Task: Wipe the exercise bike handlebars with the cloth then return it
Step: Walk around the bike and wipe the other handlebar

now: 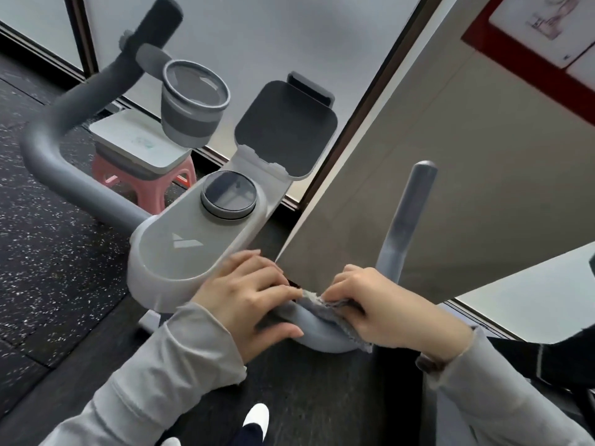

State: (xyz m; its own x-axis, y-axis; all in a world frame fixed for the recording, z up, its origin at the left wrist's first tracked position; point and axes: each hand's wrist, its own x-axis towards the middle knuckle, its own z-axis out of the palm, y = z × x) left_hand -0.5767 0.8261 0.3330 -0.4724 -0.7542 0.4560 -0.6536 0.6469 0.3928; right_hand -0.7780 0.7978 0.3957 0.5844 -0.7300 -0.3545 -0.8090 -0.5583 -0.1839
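Two hands work on one bar. The left hand (248,297) curls round the handlebar (309,331) at its bend, and the right hand (386,304) pinches the single grey cloth (317,300) against it. One cup holder (193,104) and one pink stool (151,185) sit beyond.

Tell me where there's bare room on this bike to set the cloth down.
The flat console top is bare between the round dial and its near rim. The cup holder looks empty too. It is crowded at the right handlebar, where the left hand and right hand meet at the cloth.
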